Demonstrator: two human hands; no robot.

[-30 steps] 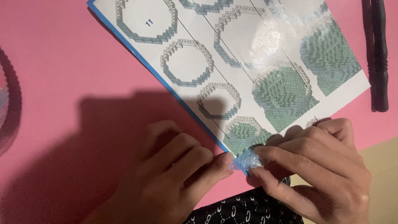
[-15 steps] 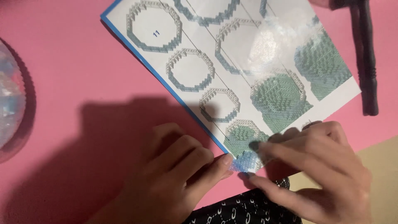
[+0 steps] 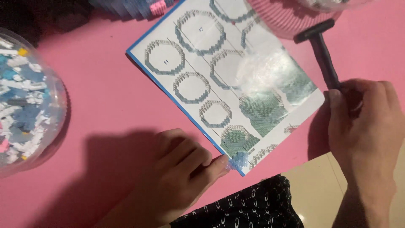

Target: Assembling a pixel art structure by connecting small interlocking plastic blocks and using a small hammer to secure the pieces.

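Left hand [image 3: 177, 169] pins a small blue block cluster [image 3: 237, 161] at its fingertips, fingers together on it — steadying it on the instruction sheet [image 3: 219, 67] corner. Right hand [image 3: 365, 122] curls shut around the black tool [image 3: 322, 55] handle, head pointing away from the fingers. Tub of loose blocks [image 3: 25, 93] sits well left of the fingers.

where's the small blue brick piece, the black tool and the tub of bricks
small blue brick piece [image 3: 237, 161], head view, its middle
black tool [image 3: 322, 52], head view, mid-handle
tub of bricks [image 3: 59, 105], head view, right rim
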